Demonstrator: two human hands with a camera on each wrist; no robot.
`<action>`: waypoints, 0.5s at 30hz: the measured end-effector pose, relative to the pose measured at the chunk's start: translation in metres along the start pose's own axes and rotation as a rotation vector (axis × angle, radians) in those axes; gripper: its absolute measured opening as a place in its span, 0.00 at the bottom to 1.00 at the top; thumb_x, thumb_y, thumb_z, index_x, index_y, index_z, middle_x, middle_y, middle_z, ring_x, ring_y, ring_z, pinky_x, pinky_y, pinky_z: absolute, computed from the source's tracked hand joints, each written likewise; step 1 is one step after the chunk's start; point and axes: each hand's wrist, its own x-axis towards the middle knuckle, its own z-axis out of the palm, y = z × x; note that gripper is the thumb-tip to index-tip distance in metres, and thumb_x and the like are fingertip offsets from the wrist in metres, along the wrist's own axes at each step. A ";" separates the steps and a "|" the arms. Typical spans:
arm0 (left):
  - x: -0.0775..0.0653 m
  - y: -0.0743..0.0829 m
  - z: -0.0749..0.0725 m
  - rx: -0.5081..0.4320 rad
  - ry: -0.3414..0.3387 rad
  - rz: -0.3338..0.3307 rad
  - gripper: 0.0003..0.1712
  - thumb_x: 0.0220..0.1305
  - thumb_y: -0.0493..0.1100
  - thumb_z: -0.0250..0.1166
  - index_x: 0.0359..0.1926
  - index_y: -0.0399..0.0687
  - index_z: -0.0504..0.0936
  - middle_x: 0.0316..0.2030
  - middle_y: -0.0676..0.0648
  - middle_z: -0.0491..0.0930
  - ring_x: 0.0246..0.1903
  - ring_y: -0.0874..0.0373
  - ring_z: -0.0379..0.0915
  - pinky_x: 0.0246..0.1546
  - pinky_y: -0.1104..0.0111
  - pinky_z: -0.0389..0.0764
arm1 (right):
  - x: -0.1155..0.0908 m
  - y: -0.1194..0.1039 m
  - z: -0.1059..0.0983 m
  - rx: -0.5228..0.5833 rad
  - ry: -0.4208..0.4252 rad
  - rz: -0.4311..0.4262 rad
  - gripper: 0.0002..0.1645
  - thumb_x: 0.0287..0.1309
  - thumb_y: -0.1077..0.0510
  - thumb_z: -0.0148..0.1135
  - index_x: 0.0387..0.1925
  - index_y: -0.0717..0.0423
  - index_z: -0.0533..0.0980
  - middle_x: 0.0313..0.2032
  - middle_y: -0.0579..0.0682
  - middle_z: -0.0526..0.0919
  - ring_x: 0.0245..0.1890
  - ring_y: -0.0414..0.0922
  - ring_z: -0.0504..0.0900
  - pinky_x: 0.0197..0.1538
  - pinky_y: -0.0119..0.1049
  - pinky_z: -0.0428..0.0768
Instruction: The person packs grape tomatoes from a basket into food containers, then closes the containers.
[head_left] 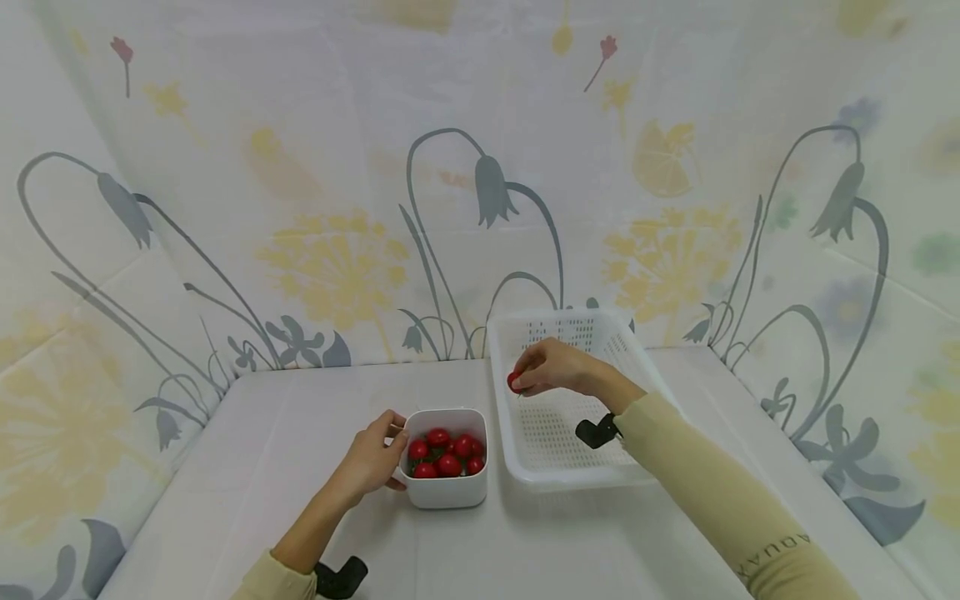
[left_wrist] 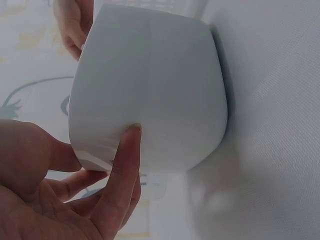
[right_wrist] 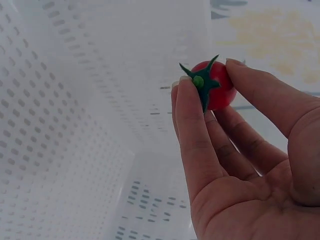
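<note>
In the head view, my right hand is over the white perforated basket. Its thumb and fingertips pinch a small red tomato with a green star-shaped calyx, seen up close in the right wrist view. On the left, a white square container holds several more red tomatoes. My left hand is at this container's left side, its fingers spread at the rim and wall. One extended finger presses on the outer wall in the left wrist view.
The basket stands right of the container, its back edge close to the flower-printed backdrop. A white cloth covers the table. Printed side panels rise at left and right. Both wrists wear black camera mounts.
</note>
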 end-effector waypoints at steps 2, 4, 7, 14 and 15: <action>0.000 0.000 0.000 0.002 0.001 0.001 0.10 0.76 0.35 0.53 0.54 0.37 0.73 0.57 0.31 0.77 0.45 0.43 0.81 0.21 0.59 0.89 | -0.003 -0.002 0.001 -0.007 -0.001 -0.004 0.12 0.64 0.66 0.67 0.46 0.70 0.79 0.43 0.60 0.87 0.41 0.49 0.88 0.55 0.43 0.87; 0.000 0.000 0.000 0.004 0.001 0.000 0.10 0.76 0.35 0.53 0.54 0.37 0.73 0.57 0.31 0.77 0.45 0.43 0.81 0.21 0.59 0.89 | -0.005 -0.003 0.002 -0.021 -0.001 -0.016 0.12 0.64 0.66 0.67 0.46 0.70 0.79 0.43 0.60 0.87 0.40 0.47 0.88 0.54 0.43 0.87; -0.001 0.000 0.000 0.004 0.000 -0.005 0.10 0.76 0.35 0.54 0.54 0.37 0.73 0.58 0.31 0.77 0.45 0.44 0.81 0.21 0.59 0.89 | -0.009 -0.004 0.004 -0.044 0.004 -0.021 0.12 0.63 0.65 0.68 0.46 0.69 0.79 0.43 0.59 0.87 0.40 0.47 0.88 0.54 0.43 0.87; 0.000 0.000 0.000 0.002 -0.002 -0.012 0.10 0.77 0.36 0.54 0.54 0.37 0.73 0.58 0.31 0.77 0.44 0.45 0.81 0.21 0.59 0.89 | -0.018 -0.007 0.009 -0.069 0.004 -0.052 0.14 0.63 0.63 0.68 0.47 0.68 0.79 0.42 0.58 0.88 0.40 0.48 0.88 0.53 0.43 0.88; 0.000 0.000 0.000 0.002 -0.002 -0.013 0.10 0.77 0.36 0.54 0.54 0.37 0.73 0.58 0.31 0.77 0.43 0.45 0.81 0.22 0.59 0.89 | -0.019 -0.008 0.010 -0.074 0.003 -0.058 0.14 0.63 0.63 0.68 0.47 0.68 0.79 0.42 0.58 0.88 0.40 0.48 0.88 0.53 0.44 0.88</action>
